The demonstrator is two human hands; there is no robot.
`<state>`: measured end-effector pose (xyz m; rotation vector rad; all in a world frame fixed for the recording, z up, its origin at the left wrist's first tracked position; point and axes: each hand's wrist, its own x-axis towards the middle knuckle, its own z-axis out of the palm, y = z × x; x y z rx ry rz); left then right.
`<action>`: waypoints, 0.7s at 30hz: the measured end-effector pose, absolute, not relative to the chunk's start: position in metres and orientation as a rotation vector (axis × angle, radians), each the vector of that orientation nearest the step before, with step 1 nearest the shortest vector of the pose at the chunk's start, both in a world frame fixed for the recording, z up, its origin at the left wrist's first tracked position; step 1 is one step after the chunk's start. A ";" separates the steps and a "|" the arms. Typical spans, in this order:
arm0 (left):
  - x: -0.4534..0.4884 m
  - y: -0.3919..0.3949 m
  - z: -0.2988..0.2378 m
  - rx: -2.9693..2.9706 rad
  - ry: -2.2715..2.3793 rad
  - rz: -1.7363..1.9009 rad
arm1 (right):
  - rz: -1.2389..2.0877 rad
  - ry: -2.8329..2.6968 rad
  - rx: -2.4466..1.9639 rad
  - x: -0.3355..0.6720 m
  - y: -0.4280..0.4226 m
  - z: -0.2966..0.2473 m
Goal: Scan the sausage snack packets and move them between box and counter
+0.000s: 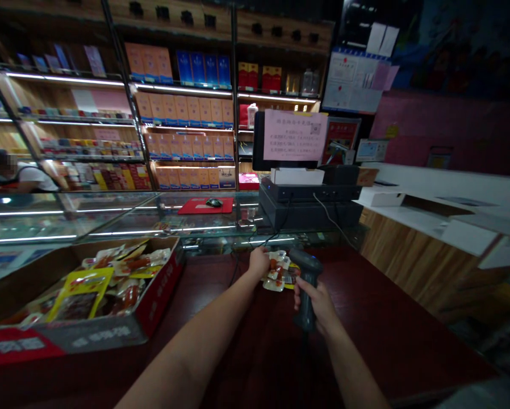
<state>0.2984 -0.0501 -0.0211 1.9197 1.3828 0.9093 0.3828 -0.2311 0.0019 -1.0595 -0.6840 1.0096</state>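
Observation:
My left hand (259,262) is closed on a small snack packet (278,272), white with red and yellow print, held up over the dark red counter (378,324). My right hand (317,301) grips the handle of a dark barcode scanner (306,278). The scanner's head sits right beside the packet, pointing at it. A black cable runs from this area toward the register.
An open cardboard box (153,307) with several snack packets sits at the left. Behind stand a glass display case (110,218), a register with a screen and pink notice (295,136), and shelves of boxed goods. A person (20,176) is at far left. A wooden counter (408,250) lies right.

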 end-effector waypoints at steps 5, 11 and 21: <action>0.266 -0.068 -0.006 1.926 1.295 1.028 | 1.079 -0.700 -1.064 0.364 -0.225 0.001; 0.170 -0.077 0.020 1.924 1.299 1.455 | 1.211 -0.772 -1.043 0.319 -0.212 -0.002; -0.049 -0.074 0.073 1.836 2.513 1.040 | 1.327 -0.959 -1.020 0.246 -0.192 0.007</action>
